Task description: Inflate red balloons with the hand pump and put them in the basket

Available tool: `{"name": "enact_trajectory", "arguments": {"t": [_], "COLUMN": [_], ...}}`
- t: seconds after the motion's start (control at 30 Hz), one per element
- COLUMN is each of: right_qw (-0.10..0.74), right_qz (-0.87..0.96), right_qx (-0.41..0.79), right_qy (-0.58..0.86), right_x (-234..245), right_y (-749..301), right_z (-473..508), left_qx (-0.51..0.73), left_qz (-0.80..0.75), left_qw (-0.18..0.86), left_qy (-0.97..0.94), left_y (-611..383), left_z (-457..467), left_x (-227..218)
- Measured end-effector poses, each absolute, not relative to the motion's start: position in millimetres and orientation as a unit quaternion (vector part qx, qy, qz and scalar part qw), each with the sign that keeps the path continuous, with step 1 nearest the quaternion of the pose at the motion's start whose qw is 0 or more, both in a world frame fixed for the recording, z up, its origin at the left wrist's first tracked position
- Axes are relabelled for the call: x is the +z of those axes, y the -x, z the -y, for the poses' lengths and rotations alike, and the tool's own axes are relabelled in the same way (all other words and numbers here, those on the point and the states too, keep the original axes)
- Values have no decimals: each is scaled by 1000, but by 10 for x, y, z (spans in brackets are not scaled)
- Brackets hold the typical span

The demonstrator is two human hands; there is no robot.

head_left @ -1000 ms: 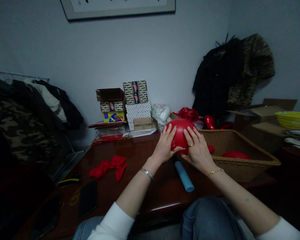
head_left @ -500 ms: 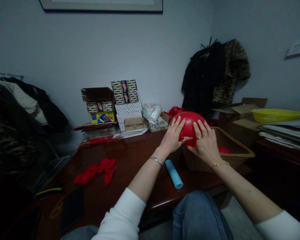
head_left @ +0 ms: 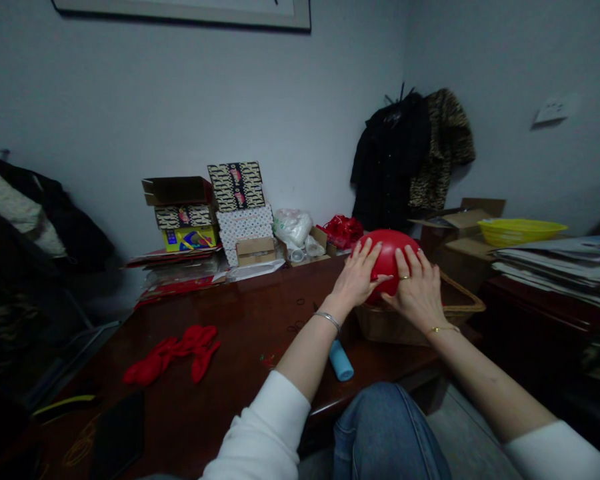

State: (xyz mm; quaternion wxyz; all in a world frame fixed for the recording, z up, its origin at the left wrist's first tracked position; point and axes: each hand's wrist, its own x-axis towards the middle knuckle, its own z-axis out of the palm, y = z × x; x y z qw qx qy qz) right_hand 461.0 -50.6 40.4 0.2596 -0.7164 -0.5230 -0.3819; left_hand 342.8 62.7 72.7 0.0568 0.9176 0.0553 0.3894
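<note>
Between my two hands is a rounded, glossy red balloon [head_left: 387,243]. My left hand [head_left: 357,275] grips its left side, fingers spread over the surface and thumb underneath. On the near right side, my right hand [head_left: 416,283] presses with its fingers over the top. The balloon is above the left part of a wicker basket [head_left: 397,327]; whether it touches the rim I cannot tell. A light blue cylinder [head_left: 341,361] lies on the table below my left wrist, partly covered by the forearm. Farther left lies a limp red bundle [head_left: 173,353].
Stacked boxes [head_left: 245,230], a plastic bag [head_left: 293,227] and a red bag [head_left: 341,230] line the table's back edge. On the right are a yellow basin [head_left: 520,230] and a stack of papers [head_left: 555,267]. A dark flat object [head_left: 117,433] lies front left.
My head view has turned slightly right. Both hands, still on the balloon, have come slightly lower over the basket, and my left forearm now covers more of the blue cylinder.
</note>
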Motion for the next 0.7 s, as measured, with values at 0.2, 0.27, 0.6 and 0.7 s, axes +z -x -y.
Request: {"name": "enact_trajectory", "arguments": {"t": [0.2, 0.27, 0.6, 0.7], "right_qw": [239, 231, 191, 178], "right_qz": [516, 511, 492, 492], "right_qx": [-376, -372, -379, -381], "right_qy": [732, 740, 760, 762], "right_x": [350, 333, 222, 191], "right_y": [-4688, -4710, -4805, -4842], "right_z": [524, 519, 416, 379], "left_qx": [366, 358, 275, 256], "left_qz": [-84, -100, -165, -182], "left_qw": [44, 41, 7, -20], "left_qy": [-926, -927, -947, -949], "left_y": [-3505, -3514, -3513, -3478], "left_z": [-618, -621, -618, -604], "left_x": [647, 625, 574, 563]}}
